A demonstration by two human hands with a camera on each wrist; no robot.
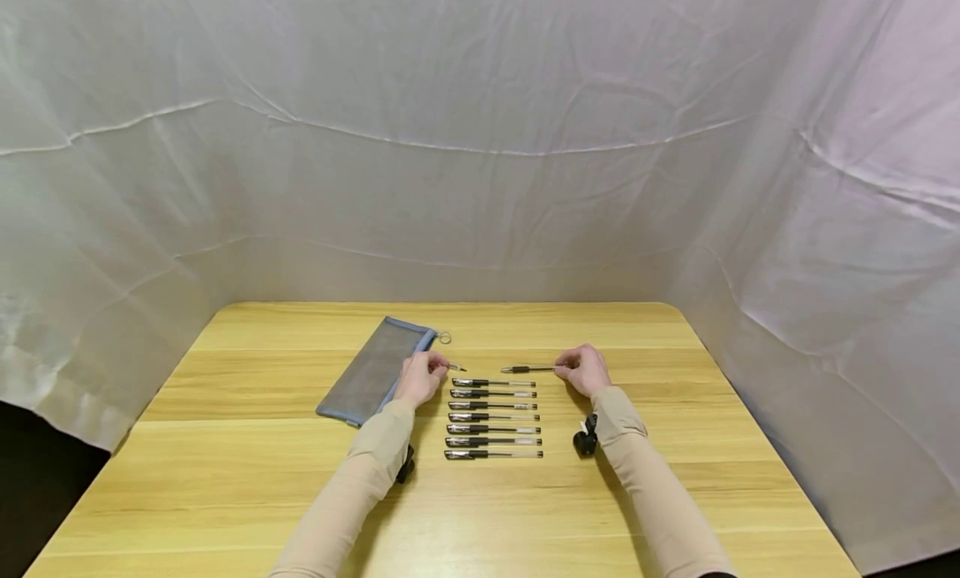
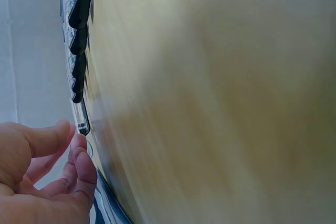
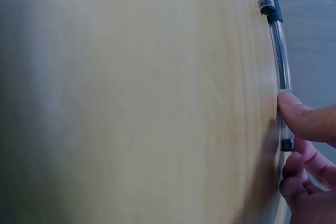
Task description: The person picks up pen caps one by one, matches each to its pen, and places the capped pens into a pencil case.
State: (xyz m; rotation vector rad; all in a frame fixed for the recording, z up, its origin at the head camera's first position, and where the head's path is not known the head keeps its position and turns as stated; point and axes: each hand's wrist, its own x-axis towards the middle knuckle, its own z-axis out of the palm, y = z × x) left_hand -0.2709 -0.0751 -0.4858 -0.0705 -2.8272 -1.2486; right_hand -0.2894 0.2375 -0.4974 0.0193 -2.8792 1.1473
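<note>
In the head view my right hand (image 1: 585, 369) pinches an uncapped gel pen (image 1: 528, 369) near its tail end, its tip pointing left. The right wrist view shows the thumb on the pen's clear barrel (image 3: 283, 72), just above the black end plug. Across a short gap, my left hand (image 1: 422, 376) pinches a small clear pen cap (image 1: 457, 367) with a dark clip, which also shows in the left wrist view beyond the fingertips. Cap and pen tip are apart. Below both hands, several capped black gel pens (image 1: 493, 417) lie in a neat column, clips to the left.
A grey mesh zip pouch (image 1: 367, 370) with blue edging lies left of the pens, partly behind the left forearm. Its zip ring (image 1: 445, 338) sits by the pouch's top right corner. The wooden table (image 1: 225, 478) is bordered by pale hanging fabric (image 1: 465, 195).
</note>
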